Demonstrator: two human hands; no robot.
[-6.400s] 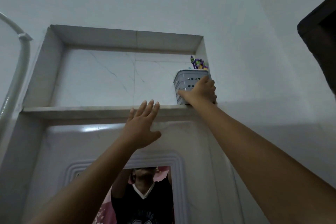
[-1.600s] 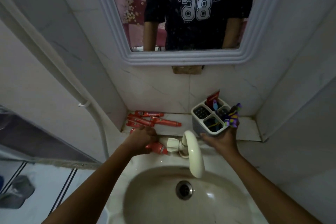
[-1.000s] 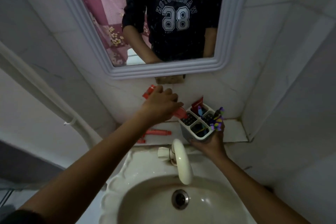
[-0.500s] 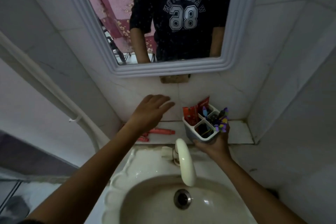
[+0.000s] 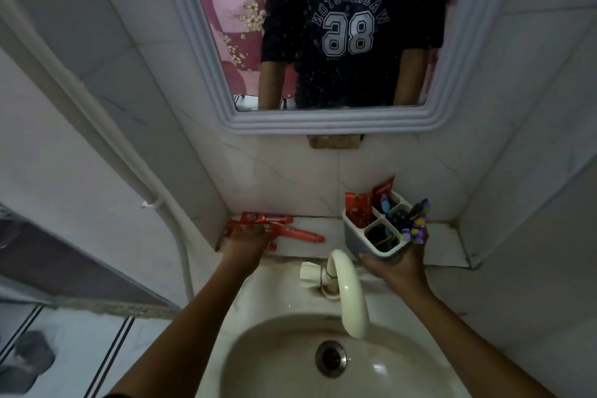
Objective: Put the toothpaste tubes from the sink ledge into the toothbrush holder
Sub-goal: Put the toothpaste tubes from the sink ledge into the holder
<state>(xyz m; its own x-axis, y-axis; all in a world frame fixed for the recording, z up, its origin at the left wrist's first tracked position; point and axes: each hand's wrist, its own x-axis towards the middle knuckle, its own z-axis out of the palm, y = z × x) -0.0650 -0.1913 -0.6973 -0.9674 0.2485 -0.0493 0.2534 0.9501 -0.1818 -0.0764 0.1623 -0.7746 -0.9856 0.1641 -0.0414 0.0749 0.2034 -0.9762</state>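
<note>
Several red toothpaste tubes (image 5: 284, 231) lie on the white sink ledge (image 5: 326, 249) at the left, by the wall corner. My left hand (image 5: 247, 240) is down on this pile, fingers curled over one tube whose red cap (image 5: 273, 246) pokes out beside the palm. The tube still rests on the ledge. My right hand (image 5: 399, 263) grips the grey four-compartment toothbrush holder (image 5: 355, 237) from below, just above the ledge's right part. Two red tubes (image 5: 360, 208) stand in its back left compartments. Purple toothbrushes (image 5: 416, 219) stick out of the right one.
A cream tap (image 5: 347, 287) arches over the sink basin (image 5: 268, 355) between my arms. A framed mirror (image 5: 336, 122) hangs above the ledge, showing a person in a dark numbered shirt. A white pipe (image 5: 135, 177) runs down the left wall. Tiled walls close both ends of the ledge.
My left hand, which was open in the air beside the holder, has dropped left onto the tubes on the ledge. The holder in my right hand has barely moved.
</note>
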